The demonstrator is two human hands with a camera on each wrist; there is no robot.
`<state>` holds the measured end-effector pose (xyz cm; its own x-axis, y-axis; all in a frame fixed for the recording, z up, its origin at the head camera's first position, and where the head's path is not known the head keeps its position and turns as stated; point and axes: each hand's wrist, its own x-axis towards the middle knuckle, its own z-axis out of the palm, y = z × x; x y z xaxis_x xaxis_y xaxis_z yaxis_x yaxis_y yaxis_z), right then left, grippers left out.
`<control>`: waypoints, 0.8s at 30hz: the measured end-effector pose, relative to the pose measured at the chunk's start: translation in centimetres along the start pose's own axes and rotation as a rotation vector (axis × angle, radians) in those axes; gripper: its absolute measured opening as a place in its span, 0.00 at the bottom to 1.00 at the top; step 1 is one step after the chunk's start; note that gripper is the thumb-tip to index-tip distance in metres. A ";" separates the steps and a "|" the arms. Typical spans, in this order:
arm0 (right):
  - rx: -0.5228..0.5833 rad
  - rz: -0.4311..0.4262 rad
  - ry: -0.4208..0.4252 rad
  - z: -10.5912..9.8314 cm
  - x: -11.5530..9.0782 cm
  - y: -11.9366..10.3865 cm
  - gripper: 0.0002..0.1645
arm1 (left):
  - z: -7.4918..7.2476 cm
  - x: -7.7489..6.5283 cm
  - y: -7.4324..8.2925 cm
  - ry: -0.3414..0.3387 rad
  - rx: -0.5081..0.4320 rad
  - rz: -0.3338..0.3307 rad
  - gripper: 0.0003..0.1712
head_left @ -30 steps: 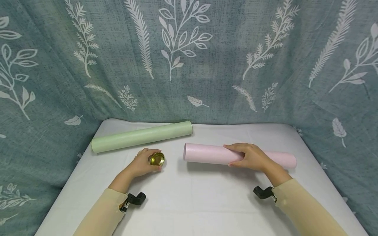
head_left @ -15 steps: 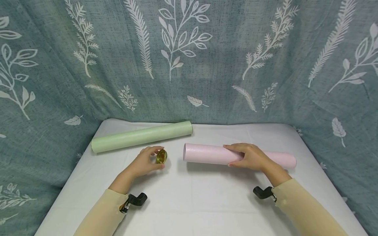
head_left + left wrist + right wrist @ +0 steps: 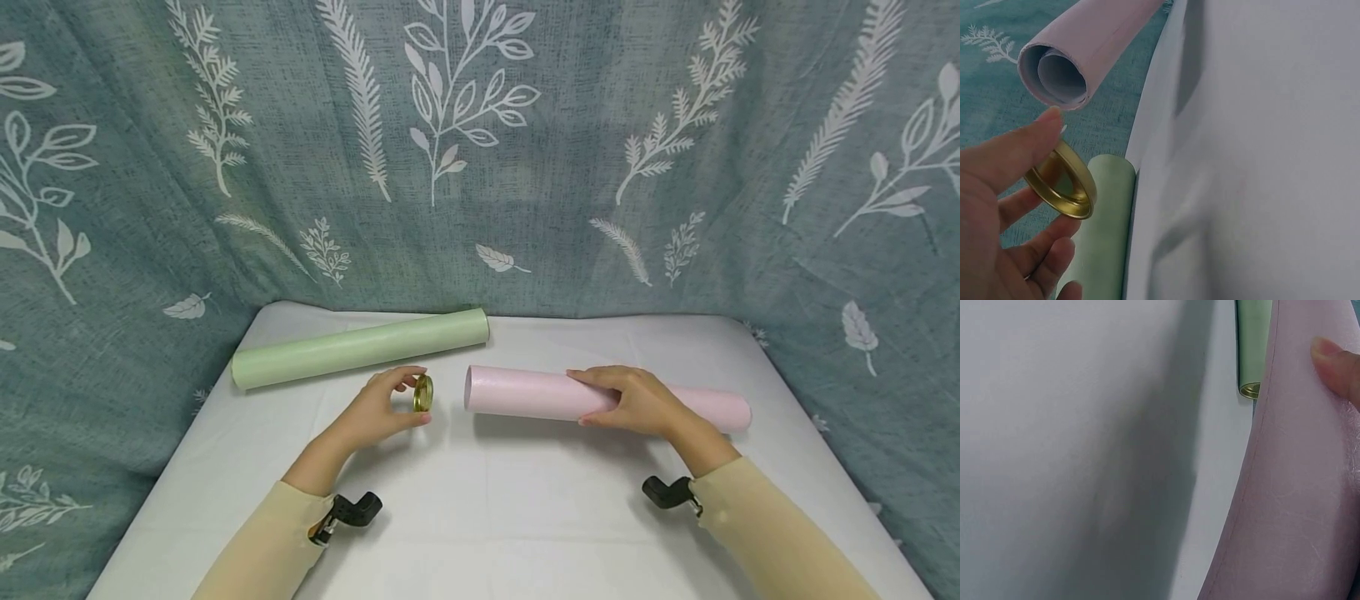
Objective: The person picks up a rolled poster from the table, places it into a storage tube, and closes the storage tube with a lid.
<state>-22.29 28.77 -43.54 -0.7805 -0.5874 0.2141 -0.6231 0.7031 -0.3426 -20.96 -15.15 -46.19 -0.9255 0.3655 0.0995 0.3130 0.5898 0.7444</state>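
My left hand [image 3: 380, 410] pinches a small gold metal cap [image 3: 423, 393] between thumb and fingers, its round face turned toward the tube. In the left wrist view the cap [image 3: 1065, 182] shows a raised rim and a hollow middle. My right hand [image 3: 637, 402] grips a pink cardboard tube [image 3: 525, 392] around its middle and holds it sideways above the table. The tube's open left end faces the cap across a short gap. Inside that end, the left wrist view shows a rolled white sheet [image 3: 1062, 76].
A green tube [image 3: 360, 348] lies slanted at the back left of the white-covered table [image 3: 487, 500]; a gold cap [image 3: 1250, 390] closes its right end. A leaf-patterned blue-green curtain [image 3: 555, 167] hangs behind. A black wrist mount [image 3: 356, 509] juts out from each sleeve.
My left hand has moved slightly right, closer to the pink tube, and turned the cap from facing up to standing on edge. My right hand and the pink tube stay nearly still.
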 end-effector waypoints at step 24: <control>0.008 -0.040 0.025 0.2 0.0 -0.3 0.44 | 1.1 1.3 2.8 -0.007 -0.078 0.048 0.40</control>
<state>-22.09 28.56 -43.61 -0.7561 -0.6047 0.2504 -0.6534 0.6758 -0.3410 -21.04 -12.18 -44.68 -0.9081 0.3974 0.1319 0.3393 0.5139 0.7879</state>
